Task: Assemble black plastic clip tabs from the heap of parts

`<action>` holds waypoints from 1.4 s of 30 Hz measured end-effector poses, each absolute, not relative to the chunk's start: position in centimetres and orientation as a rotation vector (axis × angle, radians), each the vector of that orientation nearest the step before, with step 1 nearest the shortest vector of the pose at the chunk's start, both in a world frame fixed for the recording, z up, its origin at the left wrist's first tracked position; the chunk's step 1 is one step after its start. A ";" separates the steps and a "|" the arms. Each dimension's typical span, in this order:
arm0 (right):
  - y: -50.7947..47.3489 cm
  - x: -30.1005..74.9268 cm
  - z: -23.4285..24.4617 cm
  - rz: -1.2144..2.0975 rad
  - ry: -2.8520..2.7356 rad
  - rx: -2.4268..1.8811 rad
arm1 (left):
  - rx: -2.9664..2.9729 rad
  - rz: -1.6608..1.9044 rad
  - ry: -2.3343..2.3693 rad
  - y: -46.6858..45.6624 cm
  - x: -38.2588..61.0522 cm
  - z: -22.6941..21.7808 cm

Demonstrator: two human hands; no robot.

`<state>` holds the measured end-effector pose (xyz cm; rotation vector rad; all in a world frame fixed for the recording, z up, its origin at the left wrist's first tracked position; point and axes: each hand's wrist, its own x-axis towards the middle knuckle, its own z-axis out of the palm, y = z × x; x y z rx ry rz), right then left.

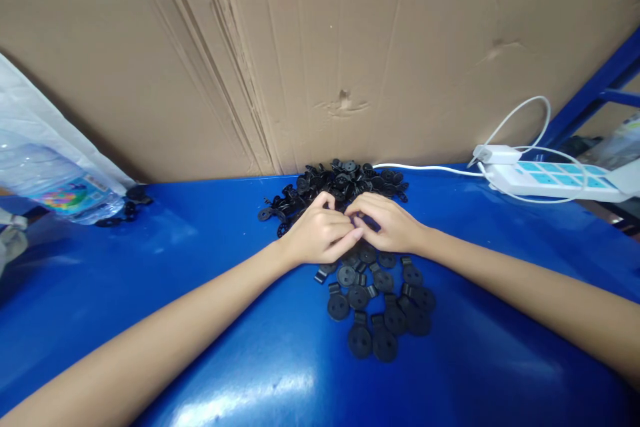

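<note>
My left hand (325,230) and my right hand (383,219) meet over the blue tabletop (240,320), their fingertips close together. Both have curled, pinching fingers, and whatever is between them is hidden. Just behind them lies a heap of small black plastic parts (350,177). Nearer to me, below the hands, several black round clips (384,337) lie spread out, each a disc with two holes and a short tab.
A cardboard sheet (320,60) stands along the back edge. At the left is a clear plastic bottle (75,187) with a colourful label, some black parts (133,203) beside it. A white power strip (545,181) with a plugged-in adapter (497,155) and cables lies at the right, near a blue metal frame (590,87).
</note>
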<state>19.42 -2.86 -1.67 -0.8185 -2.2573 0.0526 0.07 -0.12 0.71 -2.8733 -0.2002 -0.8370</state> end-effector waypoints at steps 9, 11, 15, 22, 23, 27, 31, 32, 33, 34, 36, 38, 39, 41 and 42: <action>-2.1 19.6 -2.4 -0.152 -2.041 -1.130 | -2.877 -0.812 -0.213 -0.1 0.1 0.8; -1.9 19.6 -2.6 -0.119 -2.062 -1.105 | -2.883 -0.810 -0.219 -0.2 0.1 0.8; -1.8 19.6 -2.5 -0.072 -2.031 -0.994 | -2.879 -0.797 -0.227 -0.2 0.1 0.7; -2.4 19.3 -2.1 -0.070 -1.931 -0.831 | -2.745 -0.866 -0.389 -0.2 0.1 0.6; -2.5 19.3 -2.1 -0.071 -1.924 -0.819 | -2.727 -0.871 -0.429 -0.3 0.1 0.6; -2.7 19.4 -2.2 -0.096 -1.888 -0.789 | -2.683 -0.876 -0.542 -0.4 0.1 0.6; -2.9 19.5 -2.1 -0.152 -1.850 -0.773 | -2.678 -0.934 -0.599 -0.5 0.2 0.7; -2.9 19.5 -2.0 -0.174 -1.840 -0.779 | -2.683 -0.948 -0.608 -0.5 0.2 0.7; -2.9 19.6 -2.0 -0.195 -1.831 -0.785 | -2.689 -0.961 -0.616 -0.5 0.2 0.7; -3.0 19.6 -1.9 -0.211 -1.826 -0.786 | -2.694 -0.974 -0.626 -0.5 0.1 0.7; -3.0 19.7 -1.9 -0.208 -1.837 -0.756 | -2.696 -0.995 -0.656 -0.4 0.1 0.6; -3.0 19.6 -1.9 -0.174 -1.875 -0.693 | -2.686 -1.005 -0.691 -0.2 0.1 0.5; -3.1 19.6 -2.0 -0.158 -1.898 -0.661 | -2.678 -1.004 -0.702 -0.2 0.1 0.4; -3.1 19.6 -2.0 -0.148 -1.938 -0.625 | -2.651 -0.997 -0.696 -0.1 0.1 0.4; -3.1 19.5 -2.1 -0.157 -1.952 -0.625 | -2.633 -0.996 -0.682 0.0 0.0 0.3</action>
